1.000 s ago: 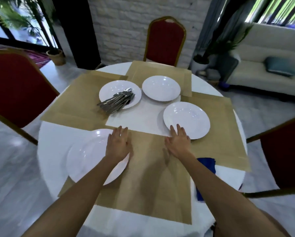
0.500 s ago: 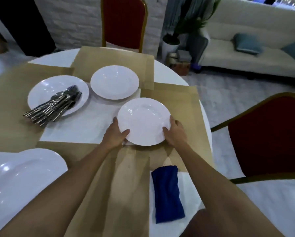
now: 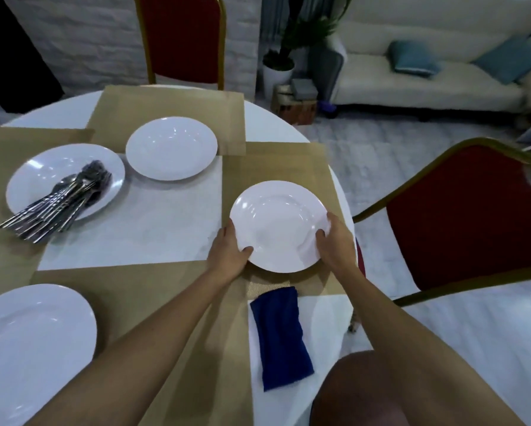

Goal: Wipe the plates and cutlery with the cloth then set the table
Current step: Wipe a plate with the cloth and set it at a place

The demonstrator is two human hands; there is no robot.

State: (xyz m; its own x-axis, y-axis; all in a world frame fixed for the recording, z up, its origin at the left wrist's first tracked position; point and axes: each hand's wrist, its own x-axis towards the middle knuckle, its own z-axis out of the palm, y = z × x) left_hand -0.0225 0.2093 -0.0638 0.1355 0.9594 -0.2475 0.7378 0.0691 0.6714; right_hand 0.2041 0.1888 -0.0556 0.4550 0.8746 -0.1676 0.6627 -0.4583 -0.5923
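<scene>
Shifted rightward since the earlier frame, the white plate (image 3: 278, 224) is now over the tan placemat (image 3: 273, 161) by the red chair (image 3: 460, 219). Left hand (image 3: 228, 255) and right hand (image 3: 338, 244) each clasp its rim, thumbs on top. The blue cloth (image 3: 281, 336) lies unheld nearby, so wiping probably comes next.

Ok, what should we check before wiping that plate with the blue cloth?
1. Grip on the plate by left hand and right hand, one each side: ok.
2. The blue cloth lies on the table, nothing on it: ok.
3. A hand free to take the cloth: not ok, both hold the plate.
4. The cutlery sits aside on the far plate: ok.
5. Whether the plate is clean: cannot tell.
</scene>
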